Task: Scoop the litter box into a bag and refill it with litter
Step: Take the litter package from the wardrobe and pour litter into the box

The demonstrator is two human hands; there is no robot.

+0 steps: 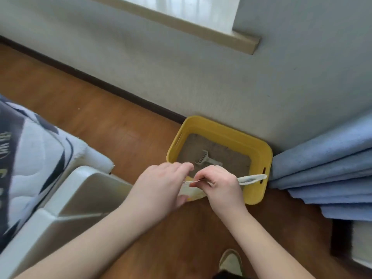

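A yellow box (259, 150) with grey litter (231, 156) is seen on brown floor (90, 109); blue curtain (326, 168) is seen beside it.

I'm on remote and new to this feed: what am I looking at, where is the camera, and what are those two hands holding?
One picture, from a camera worn on a person's head, looking down at their bare hands; there is no robot. The left hand and the right hand both pinch a thin pale plastic bag, stretched between them as if being opened. Behind it, on the wooden floor against the wall, stands the yellow litter box holding grey litter, with a pale scoop lying in it. Blue curtains hang at right.
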